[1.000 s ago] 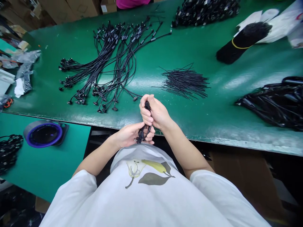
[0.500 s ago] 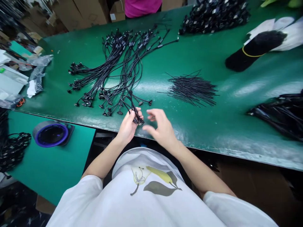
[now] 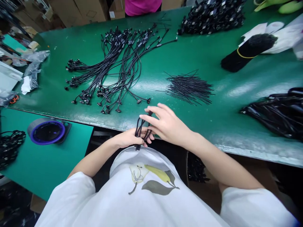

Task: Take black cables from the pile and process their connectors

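Note:
Close to my body, beyond the table's front edge, a black cable (image 3: 138, 127) is gathered into a small looped bundle. My left hand (image 3: 131, 137) closes round its lower part, with a dark connector poking out below the thumb. From the right, my right hand (image 3: 169, 124) has its fingers bent onto the upper loops, pinching at the top of the bundle; the fingers hide part of it. Past my hands spreads a pile of black cables (image 3: 109, 64) with connectors at both ends. To its right is a heap of short black ties (image 3: 189, 88).
A bundle of black strands (image 3: 248, 52) with a yellow band lies at right, near black cables (image 3: 276, 115). More connectors (image 3: 213, 17) are heaped at the back. A purple-rimmed round container (image 3: 48, 132) stands on the lower left table. A person in a pink top (image 3: 142, 7) is opposite.
The looped cable has come back from the table edge toward my body and turned more upright. My right hand, apart from it before, now has its fingers on the upper loops.

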`<move>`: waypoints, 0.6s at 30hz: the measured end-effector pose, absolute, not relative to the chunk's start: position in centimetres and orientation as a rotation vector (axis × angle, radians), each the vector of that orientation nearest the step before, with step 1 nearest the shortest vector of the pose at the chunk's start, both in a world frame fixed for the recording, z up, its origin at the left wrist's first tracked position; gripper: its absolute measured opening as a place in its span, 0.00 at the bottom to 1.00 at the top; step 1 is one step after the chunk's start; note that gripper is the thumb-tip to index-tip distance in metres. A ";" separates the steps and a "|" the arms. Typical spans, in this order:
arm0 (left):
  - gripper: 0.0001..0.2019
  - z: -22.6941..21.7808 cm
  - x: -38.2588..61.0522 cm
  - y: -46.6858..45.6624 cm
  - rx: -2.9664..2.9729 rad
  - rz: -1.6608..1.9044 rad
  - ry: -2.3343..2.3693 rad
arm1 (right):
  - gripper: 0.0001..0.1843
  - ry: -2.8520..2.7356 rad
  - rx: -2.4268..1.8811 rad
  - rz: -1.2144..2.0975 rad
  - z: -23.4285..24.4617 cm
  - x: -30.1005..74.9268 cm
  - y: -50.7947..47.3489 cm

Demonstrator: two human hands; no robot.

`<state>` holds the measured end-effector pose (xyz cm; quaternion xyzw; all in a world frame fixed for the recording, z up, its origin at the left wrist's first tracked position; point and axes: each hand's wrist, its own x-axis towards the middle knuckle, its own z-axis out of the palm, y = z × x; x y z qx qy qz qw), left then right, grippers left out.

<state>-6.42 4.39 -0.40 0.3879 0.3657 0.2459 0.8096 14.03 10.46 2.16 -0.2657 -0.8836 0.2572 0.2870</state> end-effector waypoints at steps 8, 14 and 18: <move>0.13 0.1 -8.5 3.7 0.900 0.518 1.024 | 0.10 -2.256 -1.128 0.693 1.2 16.6 9.5; 0.17 3.9 -14.3 4.5 0.741 0.959 0.696 | 0.17 -2.307 -1.218 0.972 1.4 23.0 9.4; 0.12 5.4 -15.0 5.4 0.545 1.409 0.811 | 0.18 -2.247 -1.444 0.884 1.1 25.3 8.0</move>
